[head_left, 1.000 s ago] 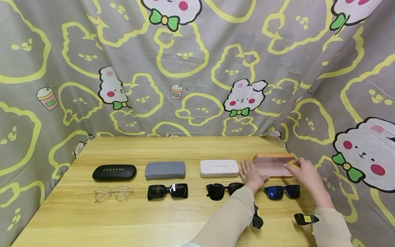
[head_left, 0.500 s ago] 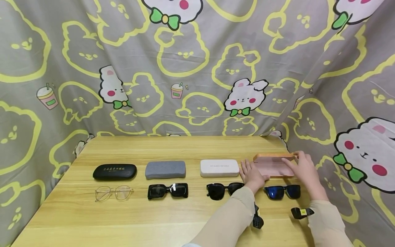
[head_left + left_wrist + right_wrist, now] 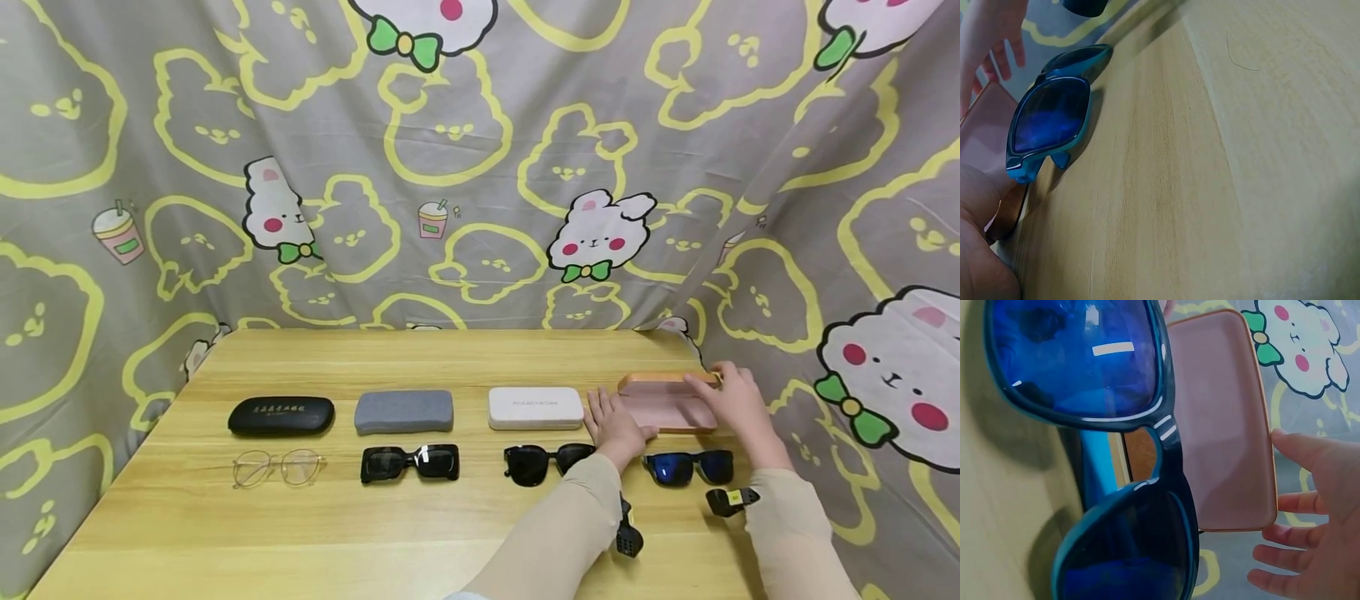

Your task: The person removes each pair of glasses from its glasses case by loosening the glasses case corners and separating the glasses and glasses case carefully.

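Note:
An orange glasses case (image 3: pixel 671 410) with a pink lining stands with its lid raised at the right of the table. My left hand (image 3: pixel 619 432) rests at its left end, fingers extended, thumb along the front edge. My right hand (image 3: pixel 744 410) is at the lid's right end; its thumb touches the rim in the right wrist view, where the extended fingers (image 3: pixel 1294 540) lie near the lid corner (image 3: pixel 1235 425). Blue-lensed sunglasses (image 3: pixel 688 468) lie in front of the case, arms folded; they partly block the right wrist view.
Left of the case stand a white case (image 3: pixel 536 408), a grey case (image 3: pixel 404 412) and a black case (image 3: pixel 281 416), all closed. Before them lie black sunglasses (image 3: pixel 527 465), thick-framed sunglasses (image 3: pixel 409 463) and thin-rimmed glasses (image 3: pixel 277 469). A patterned curtain (image 3: pixel 480 200) surrounds the wooden table (image 3: pixel 375 542).
My right hand has moved up and left onto the raised lid, its thumb now at the top edge. The left hand keeps its place beside the case, and the lid stays raised.

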{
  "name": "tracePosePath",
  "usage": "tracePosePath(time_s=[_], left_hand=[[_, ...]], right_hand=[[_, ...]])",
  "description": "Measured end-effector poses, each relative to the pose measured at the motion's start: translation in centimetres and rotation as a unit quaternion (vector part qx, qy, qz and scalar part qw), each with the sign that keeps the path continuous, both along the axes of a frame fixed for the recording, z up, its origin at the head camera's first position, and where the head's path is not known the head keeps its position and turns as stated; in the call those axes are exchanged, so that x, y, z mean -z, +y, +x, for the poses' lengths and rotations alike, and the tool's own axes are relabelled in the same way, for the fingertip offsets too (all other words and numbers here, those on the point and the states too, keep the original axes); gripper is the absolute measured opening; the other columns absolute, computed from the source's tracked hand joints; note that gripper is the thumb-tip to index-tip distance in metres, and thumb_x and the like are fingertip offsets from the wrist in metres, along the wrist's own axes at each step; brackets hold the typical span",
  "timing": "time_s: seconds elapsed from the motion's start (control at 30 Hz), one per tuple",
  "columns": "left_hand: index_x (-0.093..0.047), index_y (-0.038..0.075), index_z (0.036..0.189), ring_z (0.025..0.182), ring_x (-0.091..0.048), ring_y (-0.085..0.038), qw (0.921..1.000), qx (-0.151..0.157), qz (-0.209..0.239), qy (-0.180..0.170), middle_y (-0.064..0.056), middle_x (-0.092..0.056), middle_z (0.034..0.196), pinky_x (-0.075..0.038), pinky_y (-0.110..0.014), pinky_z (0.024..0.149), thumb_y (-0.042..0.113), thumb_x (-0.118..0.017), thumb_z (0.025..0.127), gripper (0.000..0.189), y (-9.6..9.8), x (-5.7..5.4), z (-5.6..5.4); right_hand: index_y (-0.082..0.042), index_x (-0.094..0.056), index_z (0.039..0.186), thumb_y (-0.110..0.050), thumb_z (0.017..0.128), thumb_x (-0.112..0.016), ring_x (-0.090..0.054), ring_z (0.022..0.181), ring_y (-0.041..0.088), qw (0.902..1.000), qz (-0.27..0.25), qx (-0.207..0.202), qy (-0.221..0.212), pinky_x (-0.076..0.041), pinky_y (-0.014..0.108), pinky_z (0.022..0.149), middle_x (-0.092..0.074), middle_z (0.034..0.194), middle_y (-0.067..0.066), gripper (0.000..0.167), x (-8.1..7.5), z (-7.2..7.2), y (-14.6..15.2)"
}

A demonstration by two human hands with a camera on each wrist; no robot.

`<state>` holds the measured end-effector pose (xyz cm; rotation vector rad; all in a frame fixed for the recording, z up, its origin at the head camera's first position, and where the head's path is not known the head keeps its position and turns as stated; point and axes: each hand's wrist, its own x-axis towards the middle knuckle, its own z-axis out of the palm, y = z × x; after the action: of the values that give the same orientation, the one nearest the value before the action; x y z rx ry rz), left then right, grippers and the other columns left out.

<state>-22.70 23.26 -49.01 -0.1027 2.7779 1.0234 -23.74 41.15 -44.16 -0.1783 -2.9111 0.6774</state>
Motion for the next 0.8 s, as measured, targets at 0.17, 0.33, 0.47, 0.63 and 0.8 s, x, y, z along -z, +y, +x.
tracePosePath(time_s=[0.17, 0.33, 0.47, 0.63, 0.8], left_hand=[[-0.040, 0.020, 0.146, 0.153, -0.012, -0.017, 1.0000, 0.000, 0.003, 0.000, 0.003, -0.022, 0.163, -0.018, -0.041, 0.123, 0.056, -0.073, 0.078, 0.084, -0.1, -0.1, 0.1], [-0.040, 0.020, 0.145, 0.153, -0.011, -0.017, 1.0000, 0.000, 0.008, 0.000, 0.003, -0.022, 0.163, -0.018, -0.041, 0.123, 0.055, -0.074, 0.078, 0.083, -0.2, -0.3, 0.2], [-0.040, 0.019, 0.145, 0.153, -0.011, -0.016, 0.9999, -0.001, 0.016, -0.002, 0.002, -0.022, 0.163, -0.017, -0.041, 0.123, 0.054, -0.074, 0.079, 0.082, -0.3, -0.4, 0.2], [-0.040, 0.019, 0.145, 0.153, -0.011, -0.017, 0.9998, 0.000, 0.020, -0.002, 0.002, -0.022, 0.163, -0.018, -0.041, 0.123, 0.054, -0.074, 0.079, 0.082, -0.3, -0.3, 0.1], [-0.040, 0.019, 0.145, 0.153, -0.011, -0.017, 0.9998, -0.001, 0.018, -0.001, 0.002, -0.022, 0.163, -0.018, -0.041, 0.123, 0.054, -0.075, 0.078, 0.083, -0.2, -0.3, 0.2]], right_hand=[[0.015, -0.034, 0.137, -0.061, 0.095, -0.046, -0.043, 0.110, 0.057, 0.9996, -0.012, -0.002, -0.023, -0.041, 0.067, 0.087, -0.034, 0.128, 0.044, 0.088, 0.0, -0.6, 0.5], [0.015, -0.030, 0.141, -0.060, 0.095, -0.046, -0.040, 0.117, 0.059, 0.9974, -0.031, -0.029, -0.058, -0.040, 0.068, 0.092, -0.032, 0.134, 0.046, 0.089, -0.3, -1.3, 1.3], [0.013, -0.024, 0.146, -0.060, 0.095, -0.048, -0.033, 0.125, 0.061, 0.9917, -0.053, -0.050, -0.106, -0.036, 0.069, 0.097, -0.028, 0.141, 0.046, 0.092, -0.8, -1.9, 1.9], [0.016, -0.023, 0.146, -0.056, 0.096, -0.049, -0.034, 0.125, 0.061, 0.9857, -0.044, -0.083, -0.140, -0.039, 0.068, 0.097, -0.028, 0.141, 0.047, 0.091, -1.5, -2.8, 2.3], [0.016, -0.026, 0.145, -0.051, 0.099, -0.048, -0.040, 0.123, 0.059, 0.9779, -0.038, -0.127, -0.161, -0.047, 0.061, 0.090, -0.032, 0.140, 0.046, 0.084, -1.7, -3.4, 2.8]])
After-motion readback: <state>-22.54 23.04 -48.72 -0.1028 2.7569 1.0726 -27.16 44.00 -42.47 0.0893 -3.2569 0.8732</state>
